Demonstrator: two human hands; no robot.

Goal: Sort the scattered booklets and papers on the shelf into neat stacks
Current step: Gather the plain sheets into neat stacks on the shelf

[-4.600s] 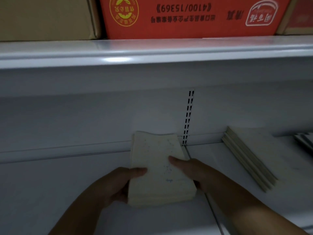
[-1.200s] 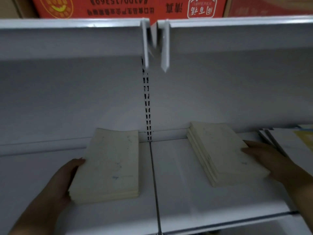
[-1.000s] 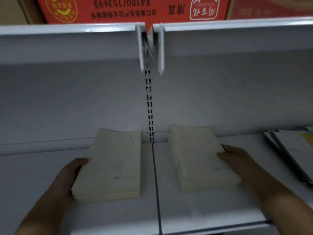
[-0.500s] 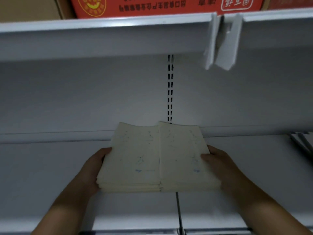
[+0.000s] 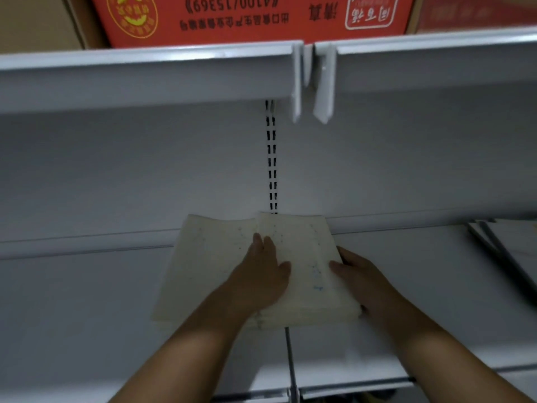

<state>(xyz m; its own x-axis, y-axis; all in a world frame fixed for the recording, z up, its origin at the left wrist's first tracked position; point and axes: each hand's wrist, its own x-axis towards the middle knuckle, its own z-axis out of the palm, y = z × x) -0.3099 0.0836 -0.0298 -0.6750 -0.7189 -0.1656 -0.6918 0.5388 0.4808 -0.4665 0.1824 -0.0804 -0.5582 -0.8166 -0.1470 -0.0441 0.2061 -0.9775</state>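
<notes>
Shelf (image 5: 87, 301), white metal, two boards joined at a seam. Two cream booklet stacks are set side by side, touching, at the back middle of the shelf over the seam: left stack (image 5: 203, 271), right stack (image 5: 305, 257). The count of booklets in each cannot be told.

Left hand (image 5: 261, 277) is laid flat across the join of the two stacks, fingers pressed together and extended. Right hand (image 5: 360, 274) is held against the right edge of the right stack, thumb on the top cover; the other fingers are hidden, so their state cannot be told.

Loose papers (image 5: 505, 245), at least two sheets or booklets, are seen fanned at the right end of the shelf, well apart from the stacks.

Progress is judged as partial: two stacks are gathered; squaring or merging them, and the fanned papers, are left.

Above: one red box (image 5: 255, 16).
</notes>
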